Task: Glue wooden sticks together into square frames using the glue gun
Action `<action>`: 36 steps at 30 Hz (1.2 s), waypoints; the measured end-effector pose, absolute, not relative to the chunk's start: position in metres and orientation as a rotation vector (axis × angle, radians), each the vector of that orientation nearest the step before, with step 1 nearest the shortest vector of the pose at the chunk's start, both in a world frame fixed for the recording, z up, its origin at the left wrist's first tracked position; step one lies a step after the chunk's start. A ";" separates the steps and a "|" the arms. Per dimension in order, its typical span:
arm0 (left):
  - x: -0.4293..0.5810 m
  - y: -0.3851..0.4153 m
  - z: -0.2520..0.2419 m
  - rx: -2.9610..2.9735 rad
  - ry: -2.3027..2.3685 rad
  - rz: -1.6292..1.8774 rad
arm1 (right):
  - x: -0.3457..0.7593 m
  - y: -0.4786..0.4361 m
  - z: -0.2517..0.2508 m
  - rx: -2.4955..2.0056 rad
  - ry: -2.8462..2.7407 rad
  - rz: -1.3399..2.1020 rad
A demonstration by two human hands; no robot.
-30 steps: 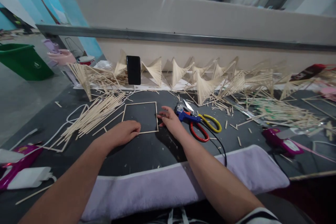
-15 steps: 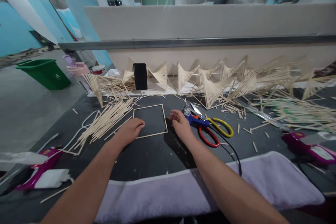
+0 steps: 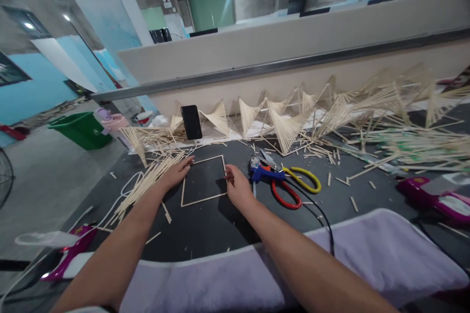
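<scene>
A square frame of thin wooden sticks (image 3: pixel 203 200) lies flat on the dark tabletop between my hands. My left hand (image 3: pixel 176 174) reaches over the edge of a loose stick pile (image 3: pixel 147 181), its fingers stretched out at the frame's far left corner. Beside the frame's right side, my right hand (image 3: pixel 238 187) is loosely curled with fingers apart, the fingertips at the stick there. Whether either hand presses on the wood is hard to tell. Just right of that hand lie a blue glue gun (image 3: pixel 266 173) and scissors (image 3: pixel 286 198) with one red and one yellow handle.
Twisted stick models (image 3: pixel 288 127) line the back of the table below a low partition. A phone (image 3: pixel 191 122) stands upright among them. More sticks (image 3: pixel 407 146) are heaped at right. Magenta devices (image 3: pixel 433 200) sit at both sides, and a lilac cloth (image 3: pixel 205 283) covers the front edge.
The view has tilted. My left hand has moved from the frame's near left part to its far left corner, fingers straightening. My right hand has come in against the frame's right side.
</scene>
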State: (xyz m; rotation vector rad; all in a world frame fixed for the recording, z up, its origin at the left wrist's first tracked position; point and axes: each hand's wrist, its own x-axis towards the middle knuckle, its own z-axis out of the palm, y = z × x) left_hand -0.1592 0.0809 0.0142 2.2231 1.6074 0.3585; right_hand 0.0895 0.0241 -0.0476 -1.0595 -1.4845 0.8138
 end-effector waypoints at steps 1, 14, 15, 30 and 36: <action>-0.159 0.089 0.014 2.234 1.617 0.298 | 0.090 0.024 -0.048 -1.054 -1.492 0.813; -0.155 0.059 0.019 2.309 2.092 0.059 | 0.094 0.021 -0.046 -1.192 -1.580 0.716; -0.155 0.053 0.017 2.313 2.065 0.077 | 0.094 0.019 -0.045 -1.196 -1.594 0.715; -0.181 0.032 0.012 2.368 1.611 -0.037 | 0.097 0.010 -0.035 -1.302 -1.926 0.575; -0.183 0.024 0.016 2.347 1.529 -0.067 | 0.099 0.012 -0.034 -1.284 -1.927 0.621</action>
